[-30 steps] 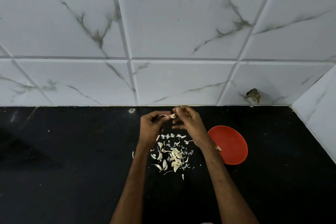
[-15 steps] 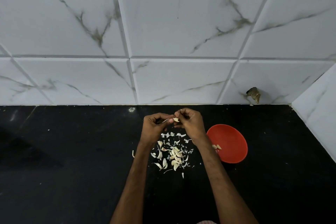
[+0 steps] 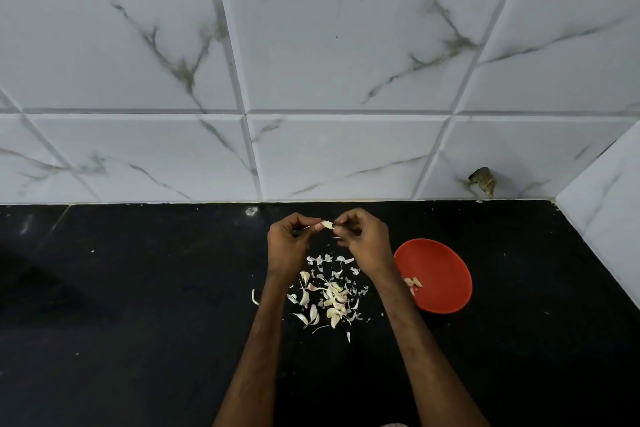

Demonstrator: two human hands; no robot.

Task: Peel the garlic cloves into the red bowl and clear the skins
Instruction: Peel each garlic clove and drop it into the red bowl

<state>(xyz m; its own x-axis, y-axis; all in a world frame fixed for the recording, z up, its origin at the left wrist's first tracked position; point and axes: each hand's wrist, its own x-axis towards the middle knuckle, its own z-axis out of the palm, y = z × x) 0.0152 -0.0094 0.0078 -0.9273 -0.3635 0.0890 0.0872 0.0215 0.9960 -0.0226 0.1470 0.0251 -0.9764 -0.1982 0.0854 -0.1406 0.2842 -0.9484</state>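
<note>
My left hand (image 3: 289, 243) and my right hand (image 3: 363, 241) meet above the black counter, both pinching one pale garlic cloveа (image 3: 327, 225) between their fingertips. Below the hands lies a heap of garlic cloves (image 3: 334, 298) mixed with scattered white skins (image 3: 329, 258). A red bowl (image 3: 440, 270) sits to the right of my right wrist, with a few peeled cloves (image 3: 414, 282) at its left side, partly hidden by my forearm.
The black counter (image 3: 138, 305) runs back to a white marble-tiled wall (image 3: 311, 80), and a side wall (image 3: 602, 204) closes the right corner. A single skin (image 3: 255, 297) lies left of my left forearm. A dark hole (image 3: 483, 179) marks the wall above the bowl.
Both hands stay together on the clove, with the fingers shifting slightly around it. The heap and the bowl have not moved.
</note>
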